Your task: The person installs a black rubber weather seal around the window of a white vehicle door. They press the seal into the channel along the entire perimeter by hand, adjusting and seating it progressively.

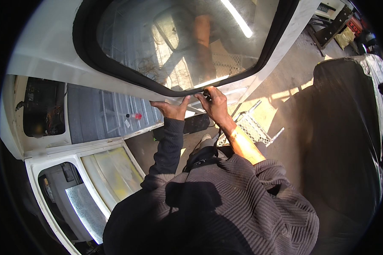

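A vehicle window (178, 46) in a black rubber seal (127, 73) is set in a white body panel (34, 63). At the window's lower edge, my left hand (173, 110) touches the panel just under the seal, thumb raised and fingers stretched to the left. Close beside it on the right, my right hand (217, 106) is closed at the seal, thumb and fingers pinched together. Something small and dark shows between those fingertips, too little of it to name.
A white door (78, 159) stands open at lower left. On the grey ribbed floor (87, 106) inside lies a clear container with a red end (137, 116). A white mesh step (253, 127) stands beyond my right forearm. Black sheeting (340, 127) covers a bulky thing at right.
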Available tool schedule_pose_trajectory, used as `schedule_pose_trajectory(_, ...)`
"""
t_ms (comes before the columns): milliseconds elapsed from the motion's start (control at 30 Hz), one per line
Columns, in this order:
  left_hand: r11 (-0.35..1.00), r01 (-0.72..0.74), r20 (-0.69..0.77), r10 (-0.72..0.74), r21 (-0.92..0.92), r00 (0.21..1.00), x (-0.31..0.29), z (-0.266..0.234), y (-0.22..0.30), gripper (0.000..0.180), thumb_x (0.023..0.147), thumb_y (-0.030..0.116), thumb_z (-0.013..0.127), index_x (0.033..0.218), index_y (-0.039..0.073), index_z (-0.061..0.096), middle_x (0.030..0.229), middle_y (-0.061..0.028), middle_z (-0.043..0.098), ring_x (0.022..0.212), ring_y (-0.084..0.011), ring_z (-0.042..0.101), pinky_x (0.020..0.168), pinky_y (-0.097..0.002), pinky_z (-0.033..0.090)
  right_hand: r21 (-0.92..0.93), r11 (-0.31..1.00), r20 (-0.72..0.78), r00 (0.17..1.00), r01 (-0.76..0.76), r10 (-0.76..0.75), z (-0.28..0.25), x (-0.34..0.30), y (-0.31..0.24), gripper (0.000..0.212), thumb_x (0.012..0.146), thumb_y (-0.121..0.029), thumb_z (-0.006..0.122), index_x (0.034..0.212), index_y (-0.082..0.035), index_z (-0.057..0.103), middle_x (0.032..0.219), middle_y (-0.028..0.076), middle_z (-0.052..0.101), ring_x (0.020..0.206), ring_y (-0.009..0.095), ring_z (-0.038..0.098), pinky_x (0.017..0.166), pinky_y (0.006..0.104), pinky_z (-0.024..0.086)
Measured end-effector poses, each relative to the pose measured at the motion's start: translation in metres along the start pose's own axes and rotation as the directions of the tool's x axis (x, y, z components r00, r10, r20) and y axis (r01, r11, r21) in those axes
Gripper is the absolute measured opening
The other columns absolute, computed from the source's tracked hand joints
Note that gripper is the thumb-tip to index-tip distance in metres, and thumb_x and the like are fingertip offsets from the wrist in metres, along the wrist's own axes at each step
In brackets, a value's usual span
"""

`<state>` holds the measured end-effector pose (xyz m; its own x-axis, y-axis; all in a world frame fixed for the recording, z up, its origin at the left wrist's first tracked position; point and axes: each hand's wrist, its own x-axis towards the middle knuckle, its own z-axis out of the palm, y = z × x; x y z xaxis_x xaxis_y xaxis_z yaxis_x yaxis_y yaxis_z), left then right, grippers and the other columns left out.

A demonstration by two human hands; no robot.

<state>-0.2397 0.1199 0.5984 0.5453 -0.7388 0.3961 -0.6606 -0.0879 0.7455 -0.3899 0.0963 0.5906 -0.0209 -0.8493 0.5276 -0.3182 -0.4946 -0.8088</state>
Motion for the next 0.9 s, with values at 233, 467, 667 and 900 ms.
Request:
schedule_pose_trajectory(233,0.996,0.072,-0.029,-0.074,-0.05,0.997,0.0,0.002,0.013,0.113,0.045,0.021,0.092,0.123,-0.008,0.016,0.124,-0.0267,0.029,0.118,-0.035,0.034,0.103,-0.0456,0.028,-0.101,0.95,-0.083,0.954,-0.295,0.287,0.004,0.003,-0.022,0.029,0.067,-0.013,0.081,0.076,-0.001,0.057,0.065,0.012,0.061,0.058,0.018,0.061,0.051,0.0289,0.047)
schedule_pose_trajectory(467,0.998,0.025,-0.043,-0.028,-0.053,0.999,-0.005,0.001,0.018,0.111,0.049,0.015,0.091,0.126,-0.006,0.013,0.125,-0.0255,0.028,0.12,-0.0348,0.032,0.106,-0.0475,0.024,-0.019,0.876,-0.041,0.875,-0.483,0.482,-0.001,0.014,-0.031,0.029,0.063,-0.014,0.082,0.07,-0.001,0.056,0.058,0.013,0.059,0.052,0.024,0.059,0.05,0.0324,0.046)
schedule_pose_trajectory(667,0.999,0.043,0.026,-0.043,0.005,0.999,0.003,-0.004,0.018,0.115,0.051,0.029,0.091,0.125,-0.01,0.012,0.122,-0.0309,0.03,0.118,-0.0414,0.035,0.102,-0.0496,0.028,0.022,0.97,-0.104,0.965,-0.241,0.242,0.002,-0.007,-0.01,0.022,0.071,-0.013,0.078,0.08,0.001,0.064,0.068,0.012,0.064,0.059,0.018,0.062,0.054,0.0276,0.048)
schedule_pose_trajectory(900,0.997,0.082,0.024,-0.082,-0.002,0.996,0.003,-0.009,0.024,0.115,0.051,0.024,0.091,0.128,-0.009,0.012,0.122,-0.0271,0.03,0.118,-0.0371,0.034,0.103,-0.0482,0.027,0.112,0.856,-0.156,0.842,-0.505,0.517,0.009,-0.01,-0.028,0.018,0.075,-0.014,0.075,0.08,0.001,0.067,0.068,0.011,0.066,0.06,0.014,0.063,0.058,0.0275,0.049)
